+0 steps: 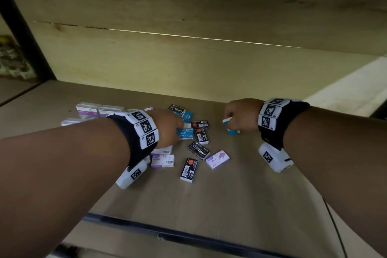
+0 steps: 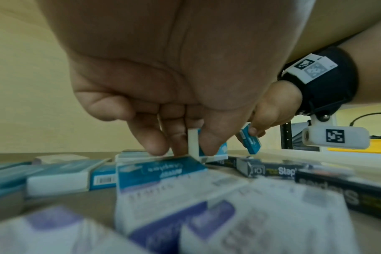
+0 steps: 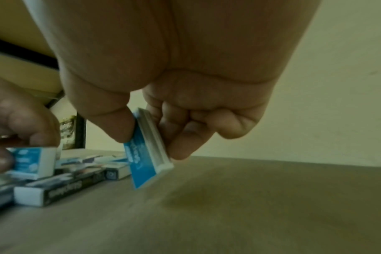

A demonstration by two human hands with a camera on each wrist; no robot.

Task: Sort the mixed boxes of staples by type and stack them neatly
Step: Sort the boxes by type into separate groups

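Small staple boxes in blue, black and purple lie mixed on the brown shelf surface (image 1: 240, 190). My left hand (image 1: 167, 128) pinches a blue box (image 2: 209, 147) on edge between thumb and fingers, just above another blue box (image 1: 185, 133) lying flat. My right hand (image 1: 240, 115) holds a second blue box (image 3: 146, 151) tilted, thumb on one face and fingers on the other, slightly above the surface to the right of the pile. Black boxes (image 1: 199, 150) and purple boxes (image 1: 217, 159) lie between and in front of my hands.
Clear plastic cases with purple labels (image 1: 88, 109) sit at the back left. A wooden back panel (image 1: 188, 58) closes the shelf behind, with a dark post (image 1: 23, 33) at the left. The shelf's front edge (image 1: 188, 234) is near me. Bare surface lies right of the pile.
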